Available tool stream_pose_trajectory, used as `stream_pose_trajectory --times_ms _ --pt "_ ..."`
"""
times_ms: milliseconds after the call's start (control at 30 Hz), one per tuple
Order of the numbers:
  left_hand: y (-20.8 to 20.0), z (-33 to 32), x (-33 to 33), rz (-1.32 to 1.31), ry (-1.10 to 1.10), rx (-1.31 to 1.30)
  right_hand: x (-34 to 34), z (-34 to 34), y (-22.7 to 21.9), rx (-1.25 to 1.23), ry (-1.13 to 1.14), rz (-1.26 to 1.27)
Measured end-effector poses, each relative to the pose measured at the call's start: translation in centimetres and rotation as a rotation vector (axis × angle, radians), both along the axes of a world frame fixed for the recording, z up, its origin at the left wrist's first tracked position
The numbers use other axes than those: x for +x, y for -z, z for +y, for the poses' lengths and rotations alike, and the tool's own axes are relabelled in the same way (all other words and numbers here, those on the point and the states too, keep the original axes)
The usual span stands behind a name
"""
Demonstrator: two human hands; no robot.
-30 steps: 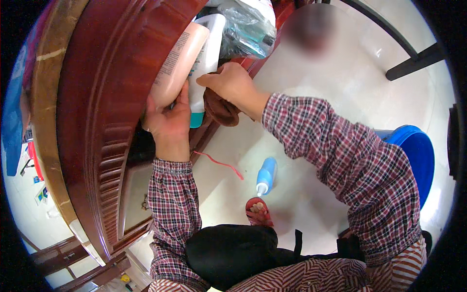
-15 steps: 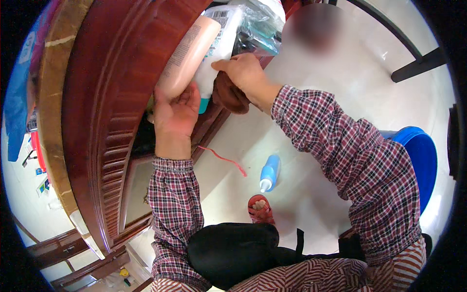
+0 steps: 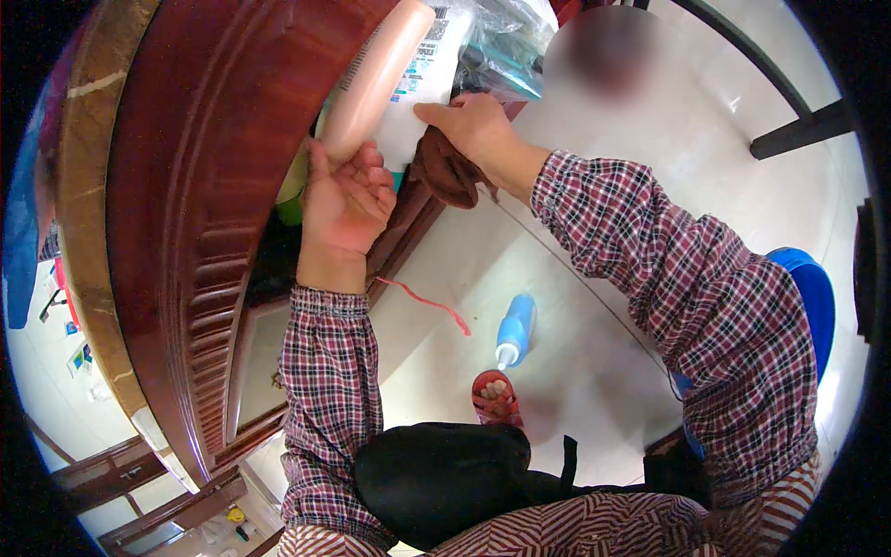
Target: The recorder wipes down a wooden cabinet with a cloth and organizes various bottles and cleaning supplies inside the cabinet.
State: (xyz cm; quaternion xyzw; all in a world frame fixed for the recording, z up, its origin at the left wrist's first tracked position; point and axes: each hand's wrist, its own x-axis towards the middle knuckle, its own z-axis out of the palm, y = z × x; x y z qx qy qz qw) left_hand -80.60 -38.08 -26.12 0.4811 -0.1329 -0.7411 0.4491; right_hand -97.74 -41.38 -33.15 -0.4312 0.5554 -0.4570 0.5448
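Note:
My left hand [image 3: 348,209] is palm up at the lower end of a peach-coloured bottle [image 3: 376,84]. Its fingers are apart and loosely curled, touching or very close to the bottle's base. Bunched in my right hand [image 3: 478,135] is a brown cloth [image 3: 450,172], which hangs below the fingers. The right thumb points left, against or near a white bottle [image 3: 422,88] with a printed label and a teal end. Both bottles lie slanted in the opening of a dark red wooden cabinet [image 3: 186,186]. A green item [image 3: 290,211] shows partly behind my left hand.
Clear plastic bags [image 3: 506,51] bulge beyond the white bottle. On the pale tiled floor lie a blue bottle with a white nozzle [image 3: 516,330] and a red string [image 3: 427,302]. A blue bucket [image 3: 806,278] is behind my right sleeve. A black metal leg [image 3: 798,130] stands far right.
The peach bottle has shifted up and right and turned narrower to view. My left hand's fingers have loosened at its base. My right hand moved slightly right with the cloth.

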Motion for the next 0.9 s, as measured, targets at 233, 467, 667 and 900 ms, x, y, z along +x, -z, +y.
stream_pose_trajectory --times_ms 233,467,667,900 --pt "0.6 0.2 -0.7 0.379 0.088 0.025 -2.2 0.9 -0.3 -0.011 -0.034 0.252" --pt "0.7 0.9 -1.4 0.257 0.042 0.091 -3.3 1.5 -2.2 0.033 -0.148 0.027" --pt "0.7 -0.2 -1.2 0.235 0.145 -0.003 -3.1 -0.9 -3.7 -0.164 -0.048 0.100" --pt "1.4 -2.9 -1.1 0.292 0.205 -0.026 -2.4 -2.6 -4.4 -0.370 -0.004 0.236"
